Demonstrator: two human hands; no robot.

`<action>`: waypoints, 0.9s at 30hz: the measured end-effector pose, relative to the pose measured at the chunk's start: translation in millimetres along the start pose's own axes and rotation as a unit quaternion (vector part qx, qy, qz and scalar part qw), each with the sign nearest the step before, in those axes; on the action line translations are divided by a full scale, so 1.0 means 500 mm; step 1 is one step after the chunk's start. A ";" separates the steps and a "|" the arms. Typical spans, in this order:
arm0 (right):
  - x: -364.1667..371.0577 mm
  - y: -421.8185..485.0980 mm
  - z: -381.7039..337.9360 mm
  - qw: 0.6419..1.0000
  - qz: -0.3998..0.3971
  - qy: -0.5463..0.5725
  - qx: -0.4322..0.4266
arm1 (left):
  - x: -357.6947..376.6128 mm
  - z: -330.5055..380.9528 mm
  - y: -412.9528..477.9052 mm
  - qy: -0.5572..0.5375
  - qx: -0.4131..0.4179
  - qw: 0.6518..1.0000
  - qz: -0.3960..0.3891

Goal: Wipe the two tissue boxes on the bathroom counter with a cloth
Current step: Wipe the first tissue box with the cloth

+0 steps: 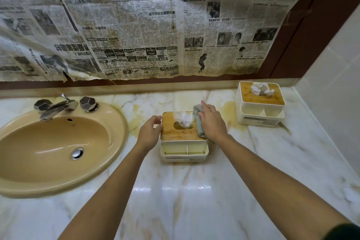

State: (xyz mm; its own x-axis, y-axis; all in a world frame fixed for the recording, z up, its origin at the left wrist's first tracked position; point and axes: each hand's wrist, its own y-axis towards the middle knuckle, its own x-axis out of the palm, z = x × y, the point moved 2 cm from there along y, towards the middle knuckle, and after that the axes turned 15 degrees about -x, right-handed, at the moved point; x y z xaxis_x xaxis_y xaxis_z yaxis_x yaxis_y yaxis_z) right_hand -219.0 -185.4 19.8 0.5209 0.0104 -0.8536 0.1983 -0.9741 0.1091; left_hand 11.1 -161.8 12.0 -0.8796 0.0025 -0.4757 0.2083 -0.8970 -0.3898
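Observation:
A cream tissue box with a wooden lid (pixel 176 132) stands in the middle of the marble counter, a white tissue poking from its slot. My left hand (pixel 150 130) grips the box's left edge. My right hand (pixel 212 121) presses a grey cloth (pixel 199 121) onto the lid's right side. A second tissue box (pixel 260 103) of the same kind sits at the back right near the wall, apart from both hands.
A tan oval sink (pixel 56 148) with a chrome tap (pixel 58 107) fills the left of the counter (pixel 194 191). Yellowed newspaper (pixel 136 25) covers the wall behind. A tiled side wall (pixel 335 93) closes the right. Yellow stains mark the counter around the boxes.

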 end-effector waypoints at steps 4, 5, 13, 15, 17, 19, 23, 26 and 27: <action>-0.001 0.000 -0.007 0.998 0.051 0.029 0.011 | 0.001 -0.003 -0.002 -0.013 -0.001 1.000 -0.001; 0.004 -0.017 -0.012 0.998 0.057 0.026 0.007 | 0.000 -0.003 -0.003 -0.016 -0.001 1.000 -0.002; 0.033 -0.117 -0.022 0.999 0.025 0.038 -0.010 | -0.006 0.000 -0.001 -0.021 0.001 1.000 -0.018; 0.027 -0.080 -0.011 0.999 0.020 0.043 0.000 | -0.004 0.000 -0.002 -0.025 0.003 1.000 -0.015; 0.015 -0.037 0.002 0.998 0.007 0.055 0.024 | -0.003 -0.001 -0.002 -0.024 0.004 1.000 -0.012; 0.003 -0.007 0.009 0.996 -0.007 0.072 0.047 | -0.003 0.000 -0.003 -0.021 0.005 1.000 -0.010; 0.003 -0.050 -0.016 0.995 -0.009 0.086 0.049 | -0.006 -0.001 -0.001 -0.009 0.009 1.000 -0.006; 0.018 -0.129 -0.037 0.995 -0.005 0.099 0.017 | -0.007 -0.002 0.006 0.004 0.018 1.000 -0.004; 0.020 -0.139 -0.038 0.995 -0.002 0.101 0.014 | -0.006 -0.003 0.007 0.007 0.021 1.000 -0.004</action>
State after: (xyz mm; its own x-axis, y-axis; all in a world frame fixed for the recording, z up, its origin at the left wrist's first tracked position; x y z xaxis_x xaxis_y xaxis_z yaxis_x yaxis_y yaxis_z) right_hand -211.8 -113.5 13.5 0.6768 0.0567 -0.7340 0.1785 -0.9799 0.0888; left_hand 15.2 -164.3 11.0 -0.8754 0.0163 -0.4831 0.1824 -0.9144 -0.3613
